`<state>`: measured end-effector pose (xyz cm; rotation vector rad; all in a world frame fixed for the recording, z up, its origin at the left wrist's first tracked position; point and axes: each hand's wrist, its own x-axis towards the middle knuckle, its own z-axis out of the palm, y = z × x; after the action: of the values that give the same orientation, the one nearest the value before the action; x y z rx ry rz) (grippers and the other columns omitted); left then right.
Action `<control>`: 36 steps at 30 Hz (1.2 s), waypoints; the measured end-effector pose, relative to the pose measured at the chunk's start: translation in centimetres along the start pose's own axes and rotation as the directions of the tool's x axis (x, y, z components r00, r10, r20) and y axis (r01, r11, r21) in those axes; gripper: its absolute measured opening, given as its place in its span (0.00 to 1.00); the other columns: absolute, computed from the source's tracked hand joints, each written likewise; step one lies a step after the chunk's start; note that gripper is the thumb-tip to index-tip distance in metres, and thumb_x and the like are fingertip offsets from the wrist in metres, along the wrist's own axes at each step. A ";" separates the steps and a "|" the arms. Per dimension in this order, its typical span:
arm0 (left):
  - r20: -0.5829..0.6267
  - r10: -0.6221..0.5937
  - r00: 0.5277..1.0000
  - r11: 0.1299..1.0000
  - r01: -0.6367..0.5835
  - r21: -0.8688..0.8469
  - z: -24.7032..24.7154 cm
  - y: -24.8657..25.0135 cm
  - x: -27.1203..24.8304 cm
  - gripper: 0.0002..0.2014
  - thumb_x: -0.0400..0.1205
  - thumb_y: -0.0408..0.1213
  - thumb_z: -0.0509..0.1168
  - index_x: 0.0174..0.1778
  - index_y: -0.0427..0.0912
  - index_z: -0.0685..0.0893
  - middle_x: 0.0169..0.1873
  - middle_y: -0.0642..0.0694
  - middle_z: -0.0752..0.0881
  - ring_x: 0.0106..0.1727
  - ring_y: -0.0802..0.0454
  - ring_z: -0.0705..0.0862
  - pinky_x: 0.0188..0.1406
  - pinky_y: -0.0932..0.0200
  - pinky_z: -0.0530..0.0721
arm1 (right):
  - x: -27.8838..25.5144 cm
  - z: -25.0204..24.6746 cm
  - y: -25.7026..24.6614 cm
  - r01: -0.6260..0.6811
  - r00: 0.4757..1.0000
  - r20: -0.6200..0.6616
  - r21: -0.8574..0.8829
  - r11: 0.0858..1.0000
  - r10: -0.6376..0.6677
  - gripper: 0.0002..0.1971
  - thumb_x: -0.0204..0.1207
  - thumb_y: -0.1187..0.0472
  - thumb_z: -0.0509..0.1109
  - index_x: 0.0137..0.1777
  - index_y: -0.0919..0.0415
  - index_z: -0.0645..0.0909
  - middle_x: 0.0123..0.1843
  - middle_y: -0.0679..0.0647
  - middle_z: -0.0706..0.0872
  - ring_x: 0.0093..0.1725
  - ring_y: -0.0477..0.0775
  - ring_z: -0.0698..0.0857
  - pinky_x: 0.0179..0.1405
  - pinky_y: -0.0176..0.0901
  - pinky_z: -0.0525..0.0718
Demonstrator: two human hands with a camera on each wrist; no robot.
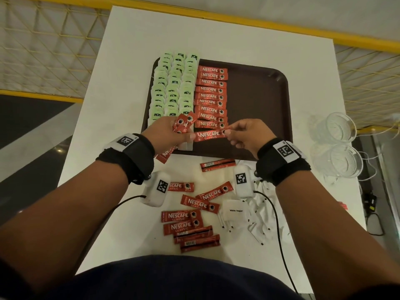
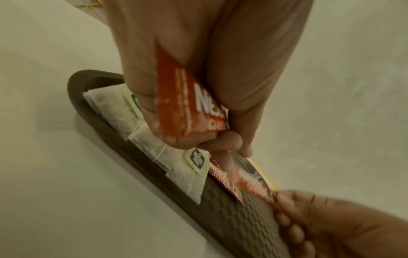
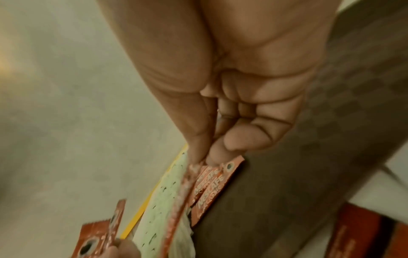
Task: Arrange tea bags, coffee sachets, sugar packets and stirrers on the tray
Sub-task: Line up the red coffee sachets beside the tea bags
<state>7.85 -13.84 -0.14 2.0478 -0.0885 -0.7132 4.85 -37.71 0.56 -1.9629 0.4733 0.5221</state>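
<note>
While my left hand (image 1: 166,133) grips a fan of red Nescafé sachets (image 1: 183,124), my right hand (image 1: 245,135) pinches one sachet (image 1: 208,135). It spans both hands at frame centre, over the brown tray (image 1: 259,109).

The coffee sachet (image 1: 209,135) pinched between the fingers (image 1: 232,129) of both hands is red with white lettering and a dark cup emblem at its fingertip end. Behind the fingers, the tray (image 1: 259,100) is dark brown with a faint chequered texture. The tea bags (image 1: 173,87) beyond the left fingers are pale green with dark marks.
</note>
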 end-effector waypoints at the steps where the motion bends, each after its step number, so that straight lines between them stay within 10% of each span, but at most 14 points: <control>1: 0.001 -0.020 1.000 0.998 0.020 -0.068 -0.1 -0.2 -0.1 0.12 0.81 0.44 0.72 0.54 0.40 0.87 0.47 0.45 0.91 0.38 0.57 0.87 0.44 0.62 0.86 | 0.1 -0.1 0.4 -0.043 0.999 -0.001 0.032 0.999 0.043 0.05 0.77 0.61 0.75 0.51 0.59 0.86 0.43 0.56 0.89 0.40 0.48 0.85 0.46 0.41 0.88; 5: 0.028 -0.141 0.990 0.938 0.143 -0.314 -0.3 -0.8 -0.3 0.10 0.83 0.43 0.69 0.52 0.40 0.86 0.46 0.42 0.91 0.33 0.58 0.83 0.48 0.57 0.84 | 0.6 0.1 0.9 -0.161 0.985 -0.053 0.023 0.987 0.162 0.06 0.75 0.62 0.76 0.49 0.62 0.85 0.46 0.59 0.91 0.38 0.48 0.86 0.41 0.39 0.88; 10: 0.096 -0.257 0.962 0.818 0.269 -0.509 -0.7 -0.4 -0.3 0.12 0.84 0.39 0.67 0.61 0.39 0.82 0.44 0.43 0.88 0.32 0.58 0.81 0.30 0.64 0.83 | 2.2 1.0 0.0 -0.284 0.958 -0.078 -0.106 0.953 0.277 0.09 0.75 0.58 0.76 0.50 0.61 0.84 0.46 0.56 0.91 0.37 0.48 0.84 0.44 0.41 0.88; 19: 0.131 -0.277 0.952 0.696 0.292 -0.656 -1.1 -0.4 -1.1 0.11 0.85 0.33 0.63 0.62 0.36 0.80 0.34 0.47 0.81 0.31 0.57 0.80 0.28 0.64 0.82 | 3.4 1.7 -0.3 -0.219 0.974 -0.124 -0.289 0.932 0.190 0.14 0.75 0.48 0.76 0.38 0.58 0.80 0.45 0.57 0.91 0.41 0.53 0.87 0.59 0.56 0.87; 25: 0.063 -0.217 0.974 0.673 0.195 -0.713 -0.8 0.1 -1.3 0.06 0.90 0.36 0.57 0.53 0.40 0.78 0.34 0.47 0.79 0.34 0.54 0.79 0.39 0.58 0.83 | 2.8 1.7 -0.9 -0.132 0.982 -0.176 -0.390 0.911 0.067 0.21 0.75 0.42 0.72 0.51 0.62 0.82 0.48 0.59 0.89 0.48 0.57 0.88 0.54 0.55 0.87; 31: -0.063 -0.187 0.980 0.686 0.085 -0.722 -0.3 0.7 -0.5 0.14 0.91 0.47 0.53 0.47 0.46 0.79 0.34 0.50 0.78 0.35 0.55 0.76 0.40 0.56 0.79 | -1.1 5.0 -4.3 0.130 0.950 0.305 -0.173 0.976 -0.072 0.17 0.78 0.43 0.69 0.52 0.57 0.85 0.47 0.53 0.90 0.39 0.46 0.84 0.40 0.39 0.85; 36: -0.080 -0.196 0.977 0.740 0.094 -0.666 -0.2 1.2 -0.4 0.16 0.88 0.54 0.55 0.52 0.46 0.81 0.43 0.48 0.81 0.43 0.52 0.80 0.49 0.52 0.82 | -0.8 6.7 -4.1 0.122 0.958 0.251 0.073 0.990 -0.137 0.06 0.77 0.58 0.75 0.45 0.58 0.82 0.37 0.53 0.88 0.32 0.46 0.85 0.33 0.37 0.83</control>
<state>7.87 -14.26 1.06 1.4118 0.3720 -0.5754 5.33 -29.81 1.39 -1.8254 0.1933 0.6594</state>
